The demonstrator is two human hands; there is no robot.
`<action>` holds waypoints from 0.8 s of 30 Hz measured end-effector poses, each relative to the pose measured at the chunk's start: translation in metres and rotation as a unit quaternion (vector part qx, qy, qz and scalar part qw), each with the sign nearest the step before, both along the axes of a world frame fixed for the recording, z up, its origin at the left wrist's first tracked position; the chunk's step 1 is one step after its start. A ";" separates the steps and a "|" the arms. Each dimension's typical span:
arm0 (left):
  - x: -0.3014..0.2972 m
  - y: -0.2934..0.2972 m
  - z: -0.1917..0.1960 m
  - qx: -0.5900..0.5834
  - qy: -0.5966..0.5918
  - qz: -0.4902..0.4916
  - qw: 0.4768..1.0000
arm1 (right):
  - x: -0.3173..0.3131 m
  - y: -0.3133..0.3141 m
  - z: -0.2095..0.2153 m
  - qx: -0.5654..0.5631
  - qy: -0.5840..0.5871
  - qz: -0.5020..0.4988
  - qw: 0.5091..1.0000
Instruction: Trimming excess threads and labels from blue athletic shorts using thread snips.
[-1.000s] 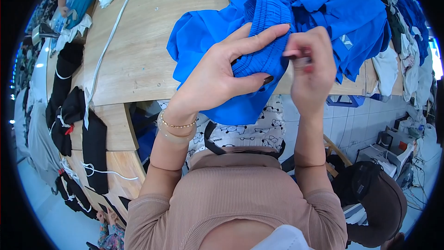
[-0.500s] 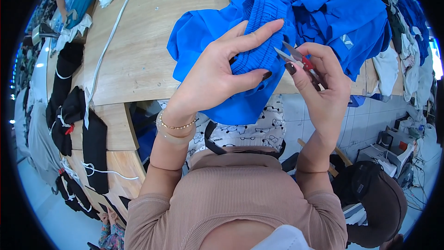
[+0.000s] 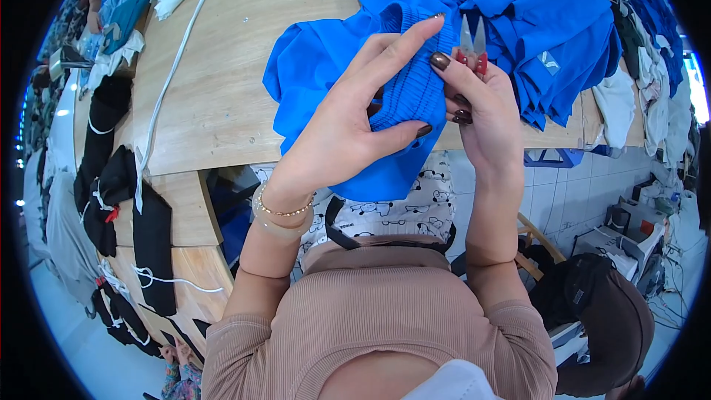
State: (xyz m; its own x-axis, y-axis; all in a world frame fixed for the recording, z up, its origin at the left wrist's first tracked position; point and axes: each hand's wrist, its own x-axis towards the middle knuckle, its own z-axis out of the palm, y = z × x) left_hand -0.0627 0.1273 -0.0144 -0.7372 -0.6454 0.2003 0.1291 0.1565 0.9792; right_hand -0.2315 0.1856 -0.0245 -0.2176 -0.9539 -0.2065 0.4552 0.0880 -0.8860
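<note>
A bright blue garment [image 3: 326, 59] with a ribbed elastic waistband lies over the front edge of a wooden table [image 3: 222, 96]. My left hand [image 3: 355, 118] holds the waistband, thumb beneath, fingers stretched across the ribbing. My right hand [image 3: 481, 111] grips small thread snips [image 3: 472, 43] with red handles, their twin blades pointing up and slightly apart, right beside the waistband's edge and my left index fingertip.
A pile of folded blue garments [image 3: 548, 37] sits at the table's back right. White cord [image 3: 167, 81] runs across the table's left side. Black garments with white cords [image 3: 111, 178] hang at the left. A dark bag [image 3: 607, 318] rests on a chair at lower right.
My right hand has turned and risen, bringing the snips from flat against the waistband to blades pointing up. My left hand has straightened its fingers along the ribbing.
</note>
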 end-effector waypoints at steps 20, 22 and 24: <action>0.000 -0.007 -0.012 -0.060 0.007 0.058 0.997 | -0.008 0.023 0.022 -0.095 0.307 -0.074 0.944; 0.000 -0.007 -0.014 -0.065 0.016 0.060 0.996 | -0.008 0.032 0.028 -0.074 0.386 -0.054 0.918; -0.001 -0.006 -0.013 -0.080 0.017 0.055 0.995 | -0.005 0.034 0.030 -0.048 0.440 -0.060 0.895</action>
